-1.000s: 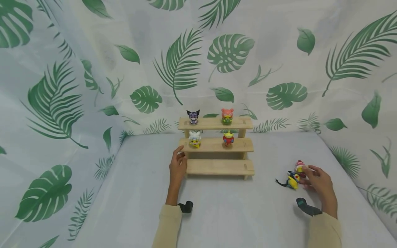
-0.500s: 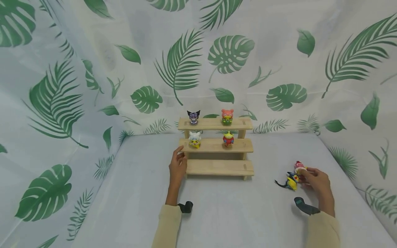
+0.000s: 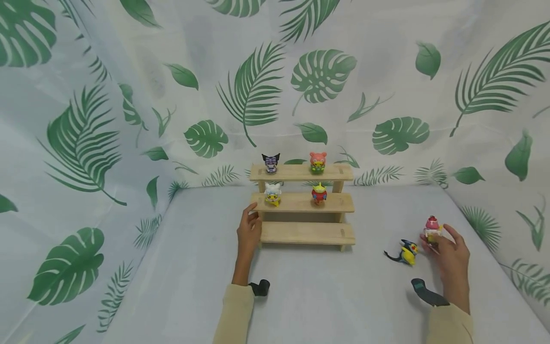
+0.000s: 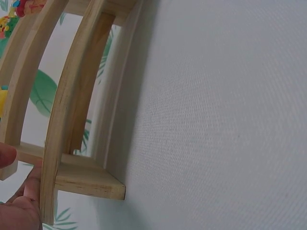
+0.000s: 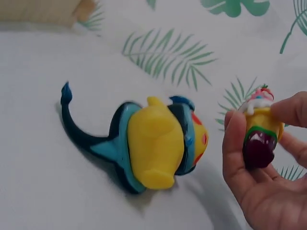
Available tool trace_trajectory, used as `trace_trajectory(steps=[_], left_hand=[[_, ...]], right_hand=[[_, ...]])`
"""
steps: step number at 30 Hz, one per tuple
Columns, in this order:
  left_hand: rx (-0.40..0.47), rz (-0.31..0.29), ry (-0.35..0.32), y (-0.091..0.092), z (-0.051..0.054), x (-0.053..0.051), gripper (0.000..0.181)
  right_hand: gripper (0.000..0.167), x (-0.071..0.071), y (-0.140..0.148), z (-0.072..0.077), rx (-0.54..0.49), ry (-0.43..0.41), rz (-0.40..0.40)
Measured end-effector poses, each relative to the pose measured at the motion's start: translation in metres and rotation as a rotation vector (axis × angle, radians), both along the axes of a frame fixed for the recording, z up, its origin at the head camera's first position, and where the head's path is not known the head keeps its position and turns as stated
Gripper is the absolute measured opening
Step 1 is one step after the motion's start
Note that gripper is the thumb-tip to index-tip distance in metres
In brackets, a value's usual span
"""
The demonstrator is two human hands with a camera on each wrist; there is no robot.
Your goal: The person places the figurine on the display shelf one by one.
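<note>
My right hand [image 3: 452, 255] pinches a small toy figure [image 3: 432, 231] between thumb and fingers. In the right wrist view this figure [image 5: 261, 127] shows a pink-and-white top, yellow middle and dark purple end. Beside that hand, a yellow toy figure in a dark blue suit with a long tail [image 3: 408, 253] lies on its side on the table. At the left end of a three-step wooden stand [image 3: 307, 233], my left hand [image 3: 248, 231] grips the side. The left wrist view has its fingers [image 4: 29, 196] against the lowest step; the rest of the hand is out of frame.
On the top step stand a black-and-purple figure [image 3: 271, 163] and a pink figure [image 3: 318, 163]. Below them are a white-hatted figure [image 3: 272, 194] and a red figure with a yellow-green head [image 3: 319, 194]. Leaf-print cloth [image 3: 266, 28] encloses the white table [image 3: 326, 296].
My right hand has drawn the pink-topped figure away from the blue-suited one, to the right, and it now points upward. The left hand stays at the stand.
</note>
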State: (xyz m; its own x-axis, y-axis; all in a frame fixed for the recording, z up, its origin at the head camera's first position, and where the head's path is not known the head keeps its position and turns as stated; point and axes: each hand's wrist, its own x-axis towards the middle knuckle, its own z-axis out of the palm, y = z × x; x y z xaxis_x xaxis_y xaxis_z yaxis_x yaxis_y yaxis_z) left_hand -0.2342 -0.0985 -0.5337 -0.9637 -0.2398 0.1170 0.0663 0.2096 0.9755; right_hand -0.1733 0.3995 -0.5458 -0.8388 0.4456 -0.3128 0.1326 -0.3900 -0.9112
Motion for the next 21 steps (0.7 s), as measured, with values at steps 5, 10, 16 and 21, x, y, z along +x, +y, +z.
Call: trace_trajectory(steps=[5,10,16,21], left_hand=[[-0.007,-0.007,0.017,0.000,0.002,0.001,0.047],[0.005,-0.011,0.023,0.000,0.002,0.001,0.047],[0.006,-0.004,0.029,0.001,0.001,0.001,0.047],[0.004,-0.009,0.041,0.001,0.001,0.002,0.047]], right_hand=[[0.058,0.004,-0.005,0.005,-0.383,0.306,0.047],[0.042,0.006,-0.014,0.010,-0.747,0.571,0.162],[0.032,0.001,-0.030,0.026,-0.739,0.657,0.258],[0.032,0.003,-0.044,0.035,-0.582,0.582,0.247]])
